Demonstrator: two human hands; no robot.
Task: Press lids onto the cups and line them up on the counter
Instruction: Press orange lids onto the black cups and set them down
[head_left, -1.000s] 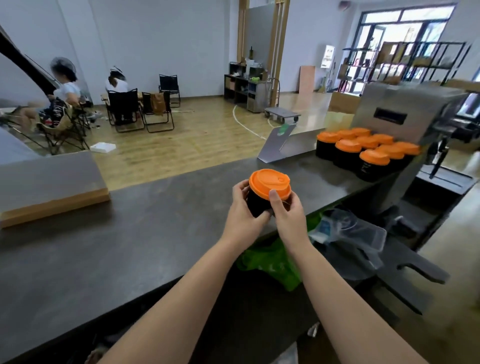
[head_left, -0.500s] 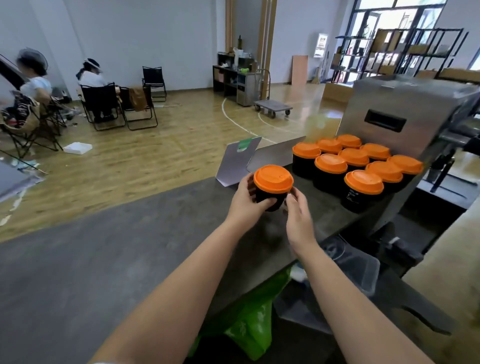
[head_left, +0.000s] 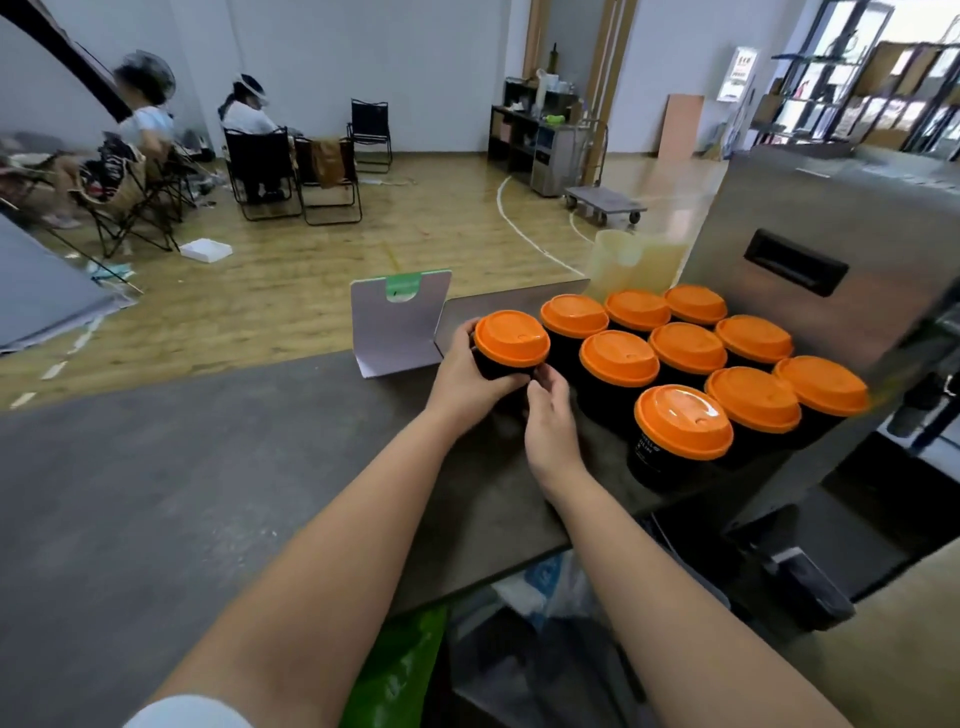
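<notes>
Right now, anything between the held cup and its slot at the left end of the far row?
Nothing visible. The left hand holds the cup right beside the far row's end cup, with no object between them.

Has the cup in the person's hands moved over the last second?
Yes. The lidded cup in the left hand has travelled forward and rightward along the counter, now sitting next to the group of lidded cups.

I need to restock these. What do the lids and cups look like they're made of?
Lids: likely moulded plastic, glossy orange, showing light glints. Cups: probably paper, matte black with small printed lettering; plastic can't be ruled out.
</notes>
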